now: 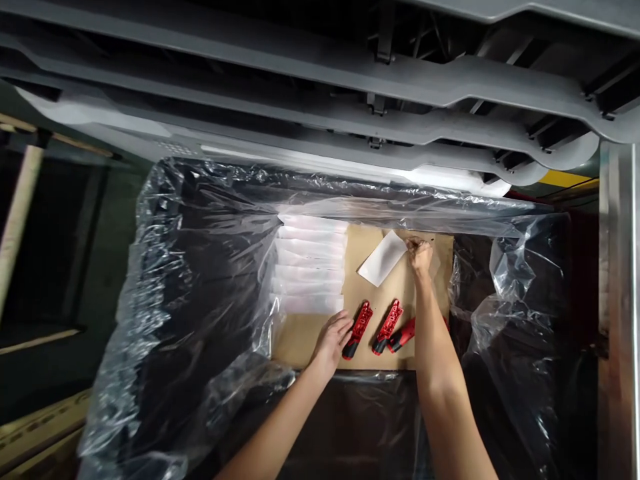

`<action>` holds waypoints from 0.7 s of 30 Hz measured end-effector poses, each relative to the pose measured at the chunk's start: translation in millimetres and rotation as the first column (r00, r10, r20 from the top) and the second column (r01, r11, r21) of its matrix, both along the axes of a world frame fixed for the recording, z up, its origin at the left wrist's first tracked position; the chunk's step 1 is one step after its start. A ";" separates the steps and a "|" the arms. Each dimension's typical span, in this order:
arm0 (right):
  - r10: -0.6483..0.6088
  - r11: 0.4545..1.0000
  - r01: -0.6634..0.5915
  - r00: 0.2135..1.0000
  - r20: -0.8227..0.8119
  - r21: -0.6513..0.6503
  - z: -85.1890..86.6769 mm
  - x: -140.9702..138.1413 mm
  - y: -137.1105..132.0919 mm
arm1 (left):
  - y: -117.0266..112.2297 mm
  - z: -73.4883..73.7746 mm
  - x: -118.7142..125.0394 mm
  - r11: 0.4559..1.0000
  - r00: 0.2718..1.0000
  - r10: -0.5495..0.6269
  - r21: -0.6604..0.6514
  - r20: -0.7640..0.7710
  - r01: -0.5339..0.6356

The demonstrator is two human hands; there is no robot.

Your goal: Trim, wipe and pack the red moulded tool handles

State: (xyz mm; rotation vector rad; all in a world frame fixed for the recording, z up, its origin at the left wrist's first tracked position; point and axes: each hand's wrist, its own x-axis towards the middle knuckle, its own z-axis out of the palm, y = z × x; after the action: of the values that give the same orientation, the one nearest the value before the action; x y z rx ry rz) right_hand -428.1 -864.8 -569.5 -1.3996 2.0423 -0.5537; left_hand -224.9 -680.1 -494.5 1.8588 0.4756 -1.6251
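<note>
I look down into a deep container lined with clear plastic film (200,267). On its bottom lies a brown cardboard sheet (370,300). My left hand (331,340) rests on the cardboard with fingers spread, touching the leftmost of three red and black tool-shaped parts (359,328). My right hand (419,255) reaches to the far edge, its fingers pinched on the corner of a white pouch (383,257) that lies tilted on the cardboard. A column of several white pouches (311,265) lies in overlapping rows at the left of the sheet.
A grey moulded frame (350,73) spans the top of the view above the container. A metal edge (620,300) runs down the right side. A wooden pole (17,213) leans at the far left. Loose film bunches at the right wall (505,287).
</note>
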 end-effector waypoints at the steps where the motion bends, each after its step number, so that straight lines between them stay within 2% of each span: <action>1: 0.023 0.999 -0.024 1.000 0.017 0.027 4.5 2.7 4.6 | -3.6 5.8 -2.7 1.000 0.999 0.000 -0.006 -0.034 -0.001; 3: 0.061 0.995 -0.066 0.996 0.063 0.074 18.1 6.9 19.5 | -12.4 17.2 -8.1 1.000 0.995 -0.003 -0.019 -0.100 0.002; 6: 0.094 0.992 -0.104 0.988 0.124 0.076 41.7 8.6 42.3 | -26.5 30.8 -16.3 0.999 0.983 -0.018 -0.047 -0.183 0.009; 9: 0.100 0.993 -0.108 0.984 0.147 0.048 51.4 6.8 49.6 | -36.9 37.1 -23.8 0.997 0.972 -0.038 -0.078 -0.230 0.021; 12: 0.039 0.998 -0.046 0.987 0.159 0.038 38.6 7.2 39.5 | -40.0 37.0 -26.9 0.996 0.968 -0.060 -0.084 -0.245 0.040; 15: -0.119 0.992 0.111 0.974 0.193 0.052 12.8 12.7 21.7 | -36.0 34.5 -23.1 0.996 0.970 -0.070 -0.069 -0.231 0.056; 18: -0.267 0.964 0.259 0.917 0.296 0.068 -11.2 22.2 3.6 | -29.3 31.8 -14.7 0.997 0.977 -0.069 -0.043 -0.202 0.061; 21: -0.317 0.946 0.315 0.842 0.437 0.081 -24.9 32.1 -12.3 | -24.1 29.6 -6.7 0.997 0.981 -0.073 -0.031 -0.177 0.069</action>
State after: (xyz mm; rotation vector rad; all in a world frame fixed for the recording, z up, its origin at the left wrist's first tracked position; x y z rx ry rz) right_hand -396.0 -877.1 -594.4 -0.8251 1.8901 -0.9156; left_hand -231.6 -704.1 -464.9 1.7382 0.4676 -1.8471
